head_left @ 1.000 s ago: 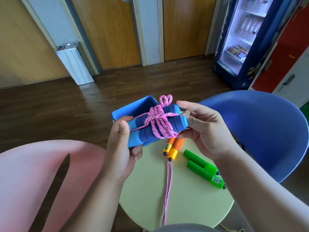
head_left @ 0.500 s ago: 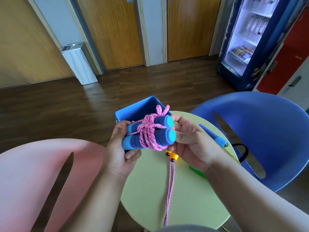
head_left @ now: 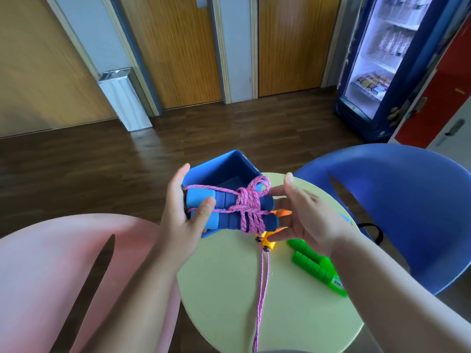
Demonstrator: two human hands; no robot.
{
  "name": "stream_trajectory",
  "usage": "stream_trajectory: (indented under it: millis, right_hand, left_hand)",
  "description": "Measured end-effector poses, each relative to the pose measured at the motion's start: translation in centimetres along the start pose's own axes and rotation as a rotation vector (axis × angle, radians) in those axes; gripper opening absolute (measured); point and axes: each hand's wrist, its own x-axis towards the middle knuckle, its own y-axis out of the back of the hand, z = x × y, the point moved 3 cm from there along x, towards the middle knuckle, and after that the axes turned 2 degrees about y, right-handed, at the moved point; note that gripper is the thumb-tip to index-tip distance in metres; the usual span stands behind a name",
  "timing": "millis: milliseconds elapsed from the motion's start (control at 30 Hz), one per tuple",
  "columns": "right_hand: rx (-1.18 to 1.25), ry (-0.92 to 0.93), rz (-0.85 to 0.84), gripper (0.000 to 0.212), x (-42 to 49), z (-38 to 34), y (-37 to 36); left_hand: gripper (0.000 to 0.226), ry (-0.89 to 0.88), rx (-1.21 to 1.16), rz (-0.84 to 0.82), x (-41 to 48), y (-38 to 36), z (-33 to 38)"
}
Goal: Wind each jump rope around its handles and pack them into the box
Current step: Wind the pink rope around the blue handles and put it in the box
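Observation:
A jump rope bundle (head_left: 229, 211), two blue foam handles with pink rope wound and knotted around them, is held level just above the blue box (head_left: 230, 161). My left hand (head_left: 182, 222) grips the bundle's left end, thumb across the front. My right hand (head_left: 305, 215) is at the right end with fingers straight, fingertips touching the handle ends. Below lie an orange and yellow handle pair (head_left: 267, 240) whose pink rope (head_left: 262, 289) trails off the table's near edge, and a green handle pair (head_left: 316, 268).
The round pale green table (head_left: 254, 322) carries the box at its far left edge. A pink chair (head_left: 51, 263) stands left and a blue chair (head_left: 397, 200) right. A thin blue handle (head_left: 344, 218) peeks out behind my right wrist.
The bundle has been turned to lie level and moved over the box. My right hand has opened out at its right end, and the green handles show again.

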Motion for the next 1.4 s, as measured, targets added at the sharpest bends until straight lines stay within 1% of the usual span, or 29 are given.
stream_trajectory:
  millis: [67, 100, 133, 200, 267, 300, 333, 367, 400, 433, 467, 500, 533, 567, 600, 633, 667, 700, 733, 800, 867, 967, 1033, 1067, 1100, 1200, 1300, 1400]
  right_hand:
    - [-0.109, 0.1, 0.126, 0.033, 0.3, -0.2, -0.6]
    - [-0.15, 0.159, 0.193, 0.024, 0.5, -0.2, -0.8]
    - [-0.159, 0.216, 0.241, 0.016, 0.7, -0.1, -0.9]
    - [-0.119, 0.337, 0.279, 0.009, 0.7, 0.0, -0.8]
    - [-0.16, 0.446, 0.274, 0.007, 0.6, 0.1, -0.1]
    - [-0.209, 0.492, 0.262, 0.012, 0.5, 0.2, 0.1]
    - [-0.214, 0.53, 0.235, 0.017, 0.3, 0.4, 0.2]
    - [-0.182, 0.552, 0.218, 0.022, 0.3, 0.7, 0.2]
    - [-0.09, 0.554, 0.191, 0.026, 0.4, 1.0, 0.0]
    - [-0.01, 0.527, 0.177, 0.028, 0.4, 1.3, -0.1]
    - [0.034, 0.486, 0.176, 0.025, 0.7, 1.9, -0.3]
    - [0.007, 0.434, 0.191, 0.019, 0.9, 2.4, -0.4]
    - [-0.069, 0.373, 0.212, 0.016, 1.3, 3.2, -0.4]
    - [-0.179, 0.303, 0.227, 0.024, 1.8, 4.0, -0.1]
    - [-0.289, 0.246, 0.237, 0.038, 2.3, 4.9, 0.2]
    - [-0.379, 0.212, 0.255, 0.05, 2.6, 5.3, 0.4]
    - [-0.425, 0.218, 0.278, 0.057, 2.8, 5.6, 0.7]
    - [-0.447, 0.237, 0.304, 0.055, 2.9, 5.8, 1.0]
    - [-0.445, 0.262, 0.318, 0.048, 2.9, 5.8, 1.2]
    - [-0.422, 0.311, 0.32, 0.028, 2.7, 5.3, 1.5]
    - [-0.402, 0.335, 0.232, 0.019, 2.7, 4.9, 1.8]
    - [-0.425, 0.295, 0.047, 0.025, 3.1, 4.6, 2.3]
    - [-0.384, 0.294, -0.022, 0.025, 3.2, 4.6, 2.8]
    - [-0.339, 0.307, -0.01, 0.025, 3.2, 4.6, 3.0]
    - [-0.279, 0.311, 0.045, 0.025, 3.1, 4.6, 3.2]
    - [-0.095, 0.318, 0.291, 0.024, 2.6, 5.1, 3.5]
    - [-0.083, 0.411, 0.407, 0.02, 2.4, 4.9, 3.8]
    - [-0.059, 0.493, 0.479, 0.018, 2.3, 4.6, 4.8]
  left_hand:
    - [0.08, -0.029, -0.007, 0.008, -0.2, -0.6, -0.5]
    - [0.082, -0.006, -0.062, 0.02, -0.4, -1.1, -0.6]
    - [0.078, 0.048, -0.135, 0.048, -0.5, -1.6, -0.8]
    - [0.069, 0.236, -0.356, 0.097, -0.7, -2.4, -1.1]
    - [0.078, 0.513, -0.625, 0.124, -0.7, -2.9, -1.8]
    - [0.076, 0.64, -0.718, 0.122, -0.9, -3.1, -2.1]
    - [0.065, 0.719, -0.762, 0.112, -1.1, -3.3, -2.4]
    - [0.047, 0.748, -0.786, 0.083, -1.3, -3.5, -2.2]
    - [0.026, 0.744, -0.771, 0.065, -1.5, -3.7, -2.2]
    - [0.011, 0.728, -0.738, 0.084, -1.8, -4.0, -2.1]
    - [0.013, 0.694, -0.714, 0.112, -2.2, -4.2, -2.3]
    - [0.018, 0.659, -0.719, 0.137, -2.5, -4.5, -2.4]
    - [0.021, 0.606, -0.717, 0.164, -2.8, -4.6, -2.6]
    - [0.025, 0.555, -0.676, 0.2, -3.0, -4.8, -2.8]
    - [0.03, 0.503, -0.578, 0.222, -3.2, -4.9, -2.8]
    - [0.032, 0.479, -0.455, 0.232, -3.5, -5.0, -2.6]
    - [0.027, 0.479, -0.357, 0.224, -3.7, -5.3, -2.6]
    - [0.019, 0.507, -0.304, 0.197, -3.9, -5.7, -2.3]
    - [0.012, 0.551, -0.285, 0.153, -4.1, -6.3, -2.1]
    - [0.016, 0.624, -0.274, 0.118, -4.6, -7.3, -1.9]
    - [0.022, 0.678, -0.304, 0.178, -5.3, -8.2, -2.0]
    - [0.028, 0.748, -0.402, 0.279, -6.0, -9.0, -1.9]
    - [0.025, 0.733, -0.389, 0.306, -6.1, -9.1, -2.2]
    - [0.025, 0.703, -0.364, 0.315, -5.9, -9.2, -2.2]
    - [0.027, 0.664, -0.336, 0.324, -5.7, -9.2, -2.0]
    - [0.031, 0.561, -0.267, 0.364, -4.7, -9.5, -1.0]
    - [0.029, 0.536, -0.245, 0.407, -4.2, -10.3, -0.2]
    - [0.024, 0.548, -0.293, 0.428, -4.0, -11.5, 0.1]
